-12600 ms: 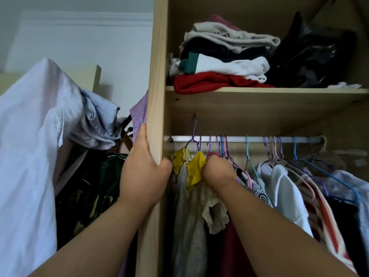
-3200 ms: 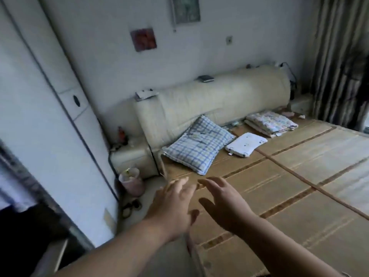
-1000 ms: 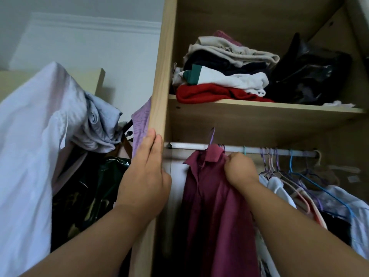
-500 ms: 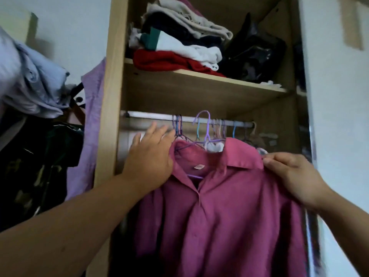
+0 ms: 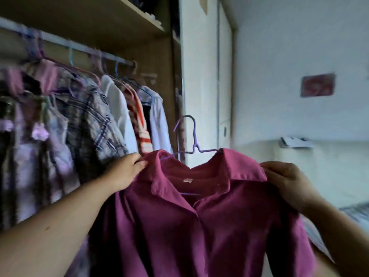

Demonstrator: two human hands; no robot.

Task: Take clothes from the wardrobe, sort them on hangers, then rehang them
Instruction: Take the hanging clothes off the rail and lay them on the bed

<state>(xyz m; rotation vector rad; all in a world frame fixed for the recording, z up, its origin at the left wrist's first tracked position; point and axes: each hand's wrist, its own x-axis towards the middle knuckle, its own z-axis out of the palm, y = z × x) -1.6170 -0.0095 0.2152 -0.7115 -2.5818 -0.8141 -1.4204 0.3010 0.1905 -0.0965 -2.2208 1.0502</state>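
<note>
A maroon collared shirt [image 5: 199, 226] hangs on a purple wire hanger [image 5: 194, 140], held up in front of me outside the wardrobe. My left hand [image 5: 123, 172] pinches the shirt's left shoulder. My right hand [image 5: 289, 184] grips its right shoulder by the collar. The hanger's hook is free in the air, off the rail [image 5: 79, 46]. Several garments hang on the rail at the left, among them a plaid shirt [image 5: 89, 120], a white top [image 5: 119, 108] and an orange striped one [image 5: 139, 120].
The wardrobe's wooden side panel [image 5: 159, 96] and a white door [image 5: 203, 86] stand behind the shirt. To the right are a pale wall with a red picture [image 5: 317, 84] and a cream headboard [image 5: 319, 166] with papers on top.
The shirt on its hanger has come off the rail and swung right, away from the wardrobe. My view has turned right toward the room. Both hands keep hold of the shoulders.
</note>
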